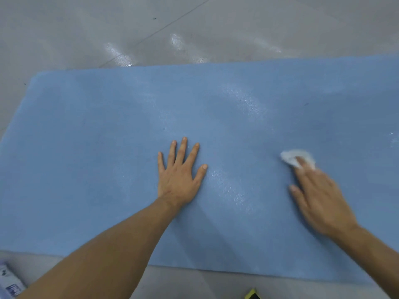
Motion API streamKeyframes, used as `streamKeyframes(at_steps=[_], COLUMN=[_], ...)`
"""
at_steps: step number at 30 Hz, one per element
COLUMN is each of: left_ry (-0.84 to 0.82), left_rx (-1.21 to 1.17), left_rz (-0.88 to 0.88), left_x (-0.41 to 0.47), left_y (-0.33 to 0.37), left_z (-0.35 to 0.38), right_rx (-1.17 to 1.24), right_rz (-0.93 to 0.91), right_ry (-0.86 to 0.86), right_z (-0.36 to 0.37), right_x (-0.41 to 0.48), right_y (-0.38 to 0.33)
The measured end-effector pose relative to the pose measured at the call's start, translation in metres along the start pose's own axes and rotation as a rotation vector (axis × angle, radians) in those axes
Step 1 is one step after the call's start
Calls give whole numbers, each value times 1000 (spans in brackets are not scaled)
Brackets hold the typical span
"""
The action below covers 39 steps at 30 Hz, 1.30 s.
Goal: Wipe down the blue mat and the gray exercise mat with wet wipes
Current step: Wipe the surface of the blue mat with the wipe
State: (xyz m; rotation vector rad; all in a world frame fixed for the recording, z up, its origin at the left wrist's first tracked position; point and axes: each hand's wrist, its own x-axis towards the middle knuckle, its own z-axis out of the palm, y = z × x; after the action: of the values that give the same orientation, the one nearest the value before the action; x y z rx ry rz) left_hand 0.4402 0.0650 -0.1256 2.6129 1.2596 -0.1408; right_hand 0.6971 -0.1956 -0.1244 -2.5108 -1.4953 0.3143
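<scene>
The blue mat lies flat on the floor and fills most of the view, with shiny wet streaks across its middle. My left hand rests flat on the mat near its centre, fingers spread. My right hand, blurred by motion, presses a crumpled white wet wipe onto the mat at the right with straight fingers. The gray exercise mat is not in view.
Grey glossy floor surrounds the mat. A white and blue pack lies at the bottom left corner. A small yellow and black object pokes in at the bottom edge.
</scene>
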Motion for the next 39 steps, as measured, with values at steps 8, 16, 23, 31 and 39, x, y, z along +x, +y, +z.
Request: streamKeyframes(at_steps=[8,16,23,31,39], left_ry=[4,6,9,13,30], left_rx=[6,27,24,42,42], left_rz=[3,-2,4,-1,-11], left_x=[0,1,0,0,2], left_y=[-1,1,1,0,2], left_z=[1,0,1,2,3], right_rx=[25,-142,-43,75,-106], right_rz=[-50,-630,-21,51,-493], right_ry=[-58,-141,-36,-58,-157], right_z=[10,34,1,-2,25], right_x=[6,-34,40,53,26], right_y=[-27,-103,-15,-28,-78])
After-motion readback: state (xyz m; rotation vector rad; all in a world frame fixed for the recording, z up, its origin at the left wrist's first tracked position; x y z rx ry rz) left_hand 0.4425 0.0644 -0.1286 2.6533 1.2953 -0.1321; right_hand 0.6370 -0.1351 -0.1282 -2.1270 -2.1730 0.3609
